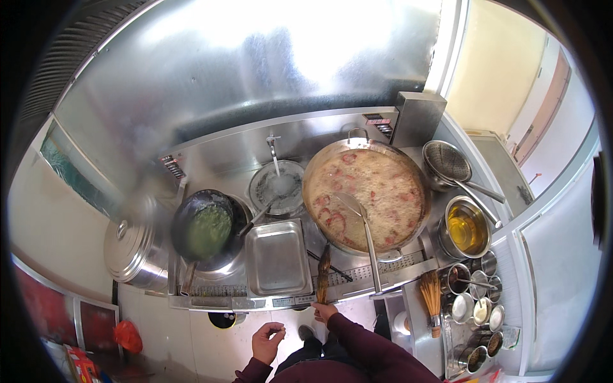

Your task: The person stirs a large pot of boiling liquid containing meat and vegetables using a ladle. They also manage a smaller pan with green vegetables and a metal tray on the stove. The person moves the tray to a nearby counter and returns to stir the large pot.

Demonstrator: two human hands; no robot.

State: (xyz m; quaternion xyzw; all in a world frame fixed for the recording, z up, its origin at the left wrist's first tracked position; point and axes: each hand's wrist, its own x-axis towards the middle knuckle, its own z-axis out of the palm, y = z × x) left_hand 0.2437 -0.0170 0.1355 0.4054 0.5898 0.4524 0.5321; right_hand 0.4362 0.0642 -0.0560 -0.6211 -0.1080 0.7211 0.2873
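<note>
My right hand (324,312) grips the lower end of a dark-tipped bamboo wok brush (323,275), which points away from me over the stove's front edge. Below that edge, my left hand (268,341) is curled with thumb and index finger close together; whether they pinch something small is unclear. Just beyond it sits a rectangular steel tray (278,258). A tilted black wok (225,206) with green contents (210,230) stands at the left. To the right, a large pan (311,163) holds bubbling brown broth with red pieces, and a long-handled ladle (369,244) rests in it.
Water runs from a faucet (272,143) into a round basin (254,184) with a ladle across it. A lidded pot (127,239) stands far left. At right are a strainer (448,160), an oil pot (443,239), another bamboo brush (431,297) and several seasoning containers (463,306).
</note>
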